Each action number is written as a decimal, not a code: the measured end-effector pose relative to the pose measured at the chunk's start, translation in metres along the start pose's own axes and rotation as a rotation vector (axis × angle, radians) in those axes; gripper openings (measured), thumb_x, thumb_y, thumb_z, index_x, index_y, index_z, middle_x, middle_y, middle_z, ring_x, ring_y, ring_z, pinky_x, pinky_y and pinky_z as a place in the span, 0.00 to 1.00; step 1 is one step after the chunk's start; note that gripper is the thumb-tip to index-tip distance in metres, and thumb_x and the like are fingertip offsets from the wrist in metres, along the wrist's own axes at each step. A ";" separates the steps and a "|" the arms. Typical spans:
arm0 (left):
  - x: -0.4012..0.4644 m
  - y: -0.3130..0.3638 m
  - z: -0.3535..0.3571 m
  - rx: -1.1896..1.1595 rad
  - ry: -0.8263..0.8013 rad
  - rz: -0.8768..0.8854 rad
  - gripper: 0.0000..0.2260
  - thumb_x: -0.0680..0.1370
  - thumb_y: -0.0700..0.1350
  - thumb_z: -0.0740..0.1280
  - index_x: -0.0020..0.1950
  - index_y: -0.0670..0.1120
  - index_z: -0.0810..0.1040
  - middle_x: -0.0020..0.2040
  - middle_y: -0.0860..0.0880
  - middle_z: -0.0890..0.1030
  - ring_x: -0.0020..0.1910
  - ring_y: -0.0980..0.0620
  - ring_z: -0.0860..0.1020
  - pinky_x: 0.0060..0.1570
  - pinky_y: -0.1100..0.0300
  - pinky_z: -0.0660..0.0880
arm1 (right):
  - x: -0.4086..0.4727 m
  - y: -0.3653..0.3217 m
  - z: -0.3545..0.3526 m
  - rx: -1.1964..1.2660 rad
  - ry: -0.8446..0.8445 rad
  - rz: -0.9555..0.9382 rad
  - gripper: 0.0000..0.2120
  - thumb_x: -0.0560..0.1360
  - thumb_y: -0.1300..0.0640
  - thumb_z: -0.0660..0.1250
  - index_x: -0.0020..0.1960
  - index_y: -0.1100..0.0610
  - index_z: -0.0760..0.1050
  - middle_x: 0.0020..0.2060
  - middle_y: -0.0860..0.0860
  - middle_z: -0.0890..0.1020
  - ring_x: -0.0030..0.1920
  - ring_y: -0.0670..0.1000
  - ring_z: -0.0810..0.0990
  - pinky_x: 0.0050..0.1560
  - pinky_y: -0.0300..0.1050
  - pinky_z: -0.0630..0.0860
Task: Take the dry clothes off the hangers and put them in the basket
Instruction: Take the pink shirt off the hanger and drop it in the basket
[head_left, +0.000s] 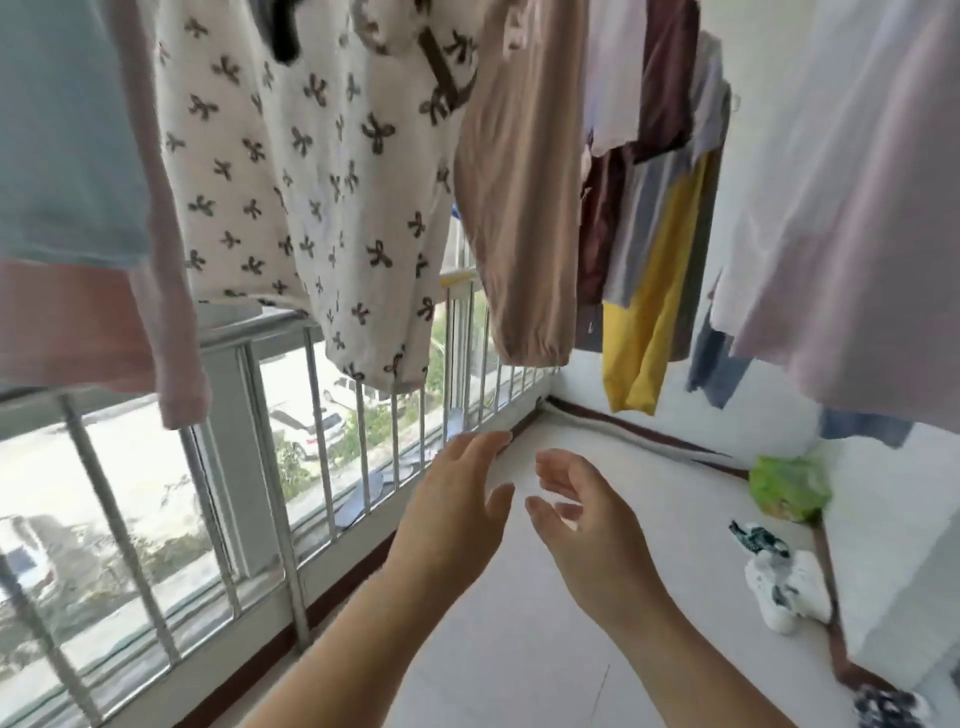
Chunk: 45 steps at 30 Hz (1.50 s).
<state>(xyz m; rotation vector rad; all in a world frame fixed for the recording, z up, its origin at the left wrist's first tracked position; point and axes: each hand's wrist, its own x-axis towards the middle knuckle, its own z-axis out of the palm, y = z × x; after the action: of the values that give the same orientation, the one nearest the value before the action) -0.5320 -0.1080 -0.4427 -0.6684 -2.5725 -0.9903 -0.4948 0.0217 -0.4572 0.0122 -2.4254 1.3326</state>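
Several garments hang overhead: a white top with dark bow prints, a beige sleeve, a pale blue and pink piece at the left, a yellow and grey one, a maroon one and a pale lilac one at the right. My left hand and my right hand are raised side by side below the bow-print top, fingers relaxed, holding nothing and touching no cloth. No basket is in view, and the hangers are hidden above the frame.
A metal railing with windows runs along the left, with parked cars outside below. On the white floor by the right wall lie a green bag and white shoes. A dark skirting strip edges the floor.
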 end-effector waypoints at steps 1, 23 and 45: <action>0.008 0.012 -0.007 -0.006 0.026 0.049 0.21 0.78 0.45 0.63 0.71 0.53 0.65 0.67 0.55 0.68 0.65 0.57 0.69 0.60 0.70 0.61 | 0.004 -0.010 -0.011 0.015 0.043 -0.031 0.17 0.76 0.59 0.65 0.63 0.48 0.70 0.56 0.39 0.74 0.57 0.37 0.73 0.49 0.20 0.66; 0.214 0.284 -0.088 0.019 0.360 0.563 0.18 0.78 0.42 0.60 0.69 0.50 0.66 0.66 0.49 0.68 0.59 0.47 0.73 0.53 0.58 0.68 | 0.137 -0.150 -0.324 -0.732 0.777 -0.529 0.18 0.77 0.64 0.58 0.66 0.55 0.70 0.61 0.53 0.74 0.63 0.54 0.70 0.59 0.40 0.63; 0.366 0.432 -0.120 -0.088 0.621 0.591 0.13 0.80 0.47 0.58 0.59 0.53 0.78 0.60 0.51 0.78 0.60 0.50 0.74 0.58 0.55 0.69 | 0.246 -0.250 -0.472 -1.441 0.867 -0.574 0.16 0.79 0.59 0.52 0.61 0.52 0.74 0.58 0.54 0.76 0.62 0.58 0.70 0.57 0.53 0.64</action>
<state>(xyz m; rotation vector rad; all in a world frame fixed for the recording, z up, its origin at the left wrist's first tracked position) -0.6021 0.2061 0.0388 -0.8985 -1.6647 -0.9167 -0.5291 0.3103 0.0539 -0.1829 -1.8100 -0.6791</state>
